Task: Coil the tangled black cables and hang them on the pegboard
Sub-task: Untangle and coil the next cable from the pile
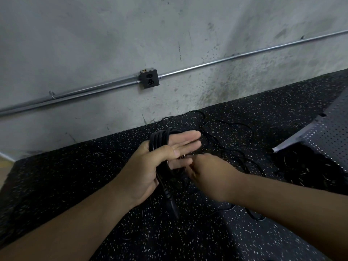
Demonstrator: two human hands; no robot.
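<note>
A black cable coil is wound in several loops round my left hand, whose fingers point straight out to the right while the thumb lies across the loops. The coil's plug end hangs below the palm. My right hand is just right of the left fingers, its fingertips pinching the cable close to them; the pinch is blurred. Loose tangled black cable trails over the speckled black floor behind my hands. The perforated grey pegboard leans at the right edge.
A concrete wall with a metal conduit and a dark wall socket stands behind. Another heap of black cables lies under the pegboard at the right. The speckled rubber floor stretches left and toward me.
</note>
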